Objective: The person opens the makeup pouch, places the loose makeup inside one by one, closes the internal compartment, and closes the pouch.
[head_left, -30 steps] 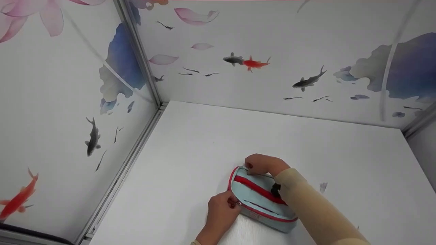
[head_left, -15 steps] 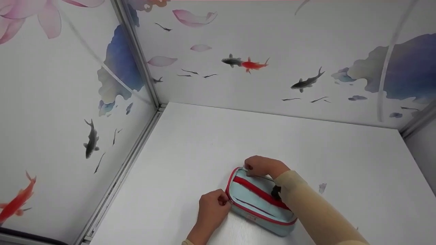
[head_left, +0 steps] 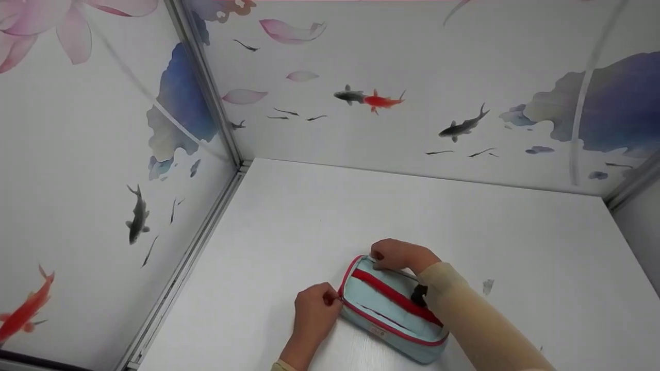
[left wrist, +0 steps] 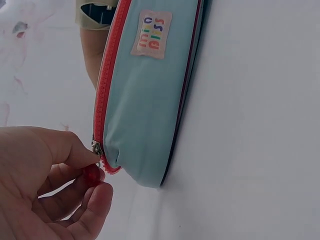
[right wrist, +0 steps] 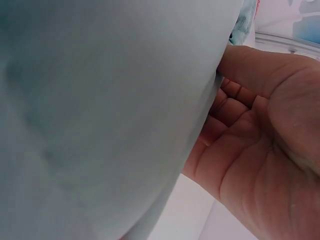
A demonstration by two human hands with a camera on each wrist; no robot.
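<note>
A light-blue pencil case (head_left: 379, 319) with red zipper trim lies on the white table, a red strip (head_left: 394, 293) across its top. At its near left corner my left hand (head_left: 315, 312) pinches the red bead (left wrist: 92, 175) of the zipper pull between thumb and fingers. The metal slider (left wrist: 97, 148) sits just above that bead in the left wrist view. My right hand (head_left: 399, 254) grips the far edge of the case by its fabric, thumb on one side; the fingertips are partly hidden by the cloth in the right wrist view (right wrist: 250, 115).
A small black object (head_left: 418, 295) shows on the case beside the right sleeve, its kind unclear. White panels printed with fish and petals (head_left: 368, 97) stand behind and to the left of the table (head_left: 289, 226). A metal rail (head_left: 206, 237) runs along the left edge.
My left hand has moved left with the zipper pull, from the near side of the case to its left corner. The case has shifted slightly left and nearer; my right hand keeps its grip.
</note>
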